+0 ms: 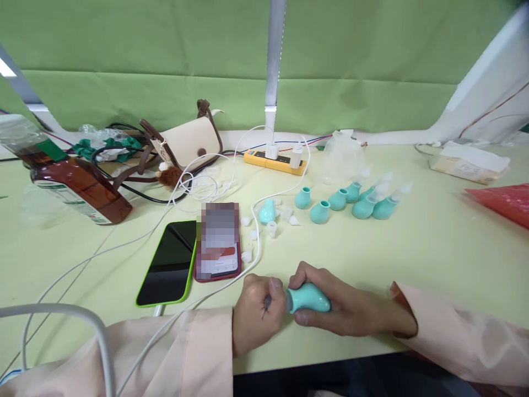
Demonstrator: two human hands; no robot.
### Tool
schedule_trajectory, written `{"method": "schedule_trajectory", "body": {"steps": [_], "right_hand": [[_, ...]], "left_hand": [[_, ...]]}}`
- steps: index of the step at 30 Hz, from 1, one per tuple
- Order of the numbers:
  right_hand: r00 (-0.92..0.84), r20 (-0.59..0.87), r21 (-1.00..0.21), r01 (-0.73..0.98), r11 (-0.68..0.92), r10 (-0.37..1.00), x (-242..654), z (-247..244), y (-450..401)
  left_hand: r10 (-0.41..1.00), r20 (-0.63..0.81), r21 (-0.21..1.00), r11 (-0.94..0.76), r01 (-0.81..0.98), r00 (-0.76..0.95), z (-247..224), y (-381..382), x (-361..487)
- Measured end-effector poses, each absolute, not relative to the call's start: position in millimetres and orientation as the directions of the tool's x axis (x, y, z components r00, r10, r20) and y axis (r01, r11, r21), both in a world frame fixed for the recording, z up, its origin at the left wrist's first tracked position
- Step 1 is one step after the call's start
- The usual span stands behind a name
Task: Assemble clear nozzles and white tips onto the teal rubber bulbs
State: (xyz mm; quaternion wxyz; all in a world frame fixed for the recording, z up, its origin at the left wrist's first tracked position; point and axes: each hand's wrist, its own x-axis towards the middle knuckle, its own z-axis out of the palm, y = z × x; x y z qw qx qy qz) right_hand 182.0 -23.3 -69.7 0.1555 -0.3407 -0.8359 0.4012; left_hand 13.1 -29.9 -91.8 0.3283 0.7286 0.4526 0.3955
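Note:
My right hand (336, 306) grips a turquoise rubber bulb (311, 298), its neck pointing left. Against that neck, my left hand (261, 309) is closed in a fist around a translucent nozzle (289, 301), most of it hidden by the fingers. Both hands meet low over the table's front edge. Beyond them stand several open-necked bulbs, one of them here (319, 212). Farther right, a bulb with a clear nozzle fitted (385, 207) is grouped with others like it. Loose white nozzle parts (271, 229) lie around another turquoise bulb (267, 212).
Left of the hands lie a green-cased phone (167, 264) and a red-cased phone (218, 242). White cables cross the table to a yellow power strip (275, 161). A tilted brown bottle (82, 187), a cream handbag (188, 142), a tissue pack (470, 163) and red plastic (504, 201) surround the area.

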Motion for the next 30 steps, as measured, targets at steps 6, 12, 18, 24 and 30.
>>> {"method": "schedule_trajectory", "body": {"steps": [6, 12, 18, 24, 30], "right_hand": [[-0.719, -0.32, -0.913, 0.407, 0.001, 0.617, 180.5, -63.3, -10.7], [-0.67, -0.476, -0.873, 0.44, -0.211, 0.57, 174.4, -57.2, -10.6], [-0.673, 0.215, -0.466, 0.566, 0.68, 0.708, 177.7, -69.7, -19.1], [-0.799, 0.23, -0.141, 0.538, 0.831, 0.556, 179.0, -79.6, -14.4], [-0.664, -0.004, -0.584, 0.609, 0.537, 0.748, 175.4, -64.9, -21.2]], "left_hand": [[0.916, 0.262, 0.828, -0.375, 0.417, 0.304, -94.6, -28.2, 14.6], [0.931, 0.204, 0.859, -0.318, 0.401, 0.301, -95.0, -26.5, 16.9], [0.97, 0.133, 0.9, -0.204, 0.385, 0.202, -96.9, -21.0, 17.8], [0.984, 0.095, 0.918, -0.145, 0.368, 0.153, -99.8, -22.0, 19.0], [0.99, 0.057, 0.934, -0.099, 0.343, 0.128, -101.6, -23.2, 17.1]]}}
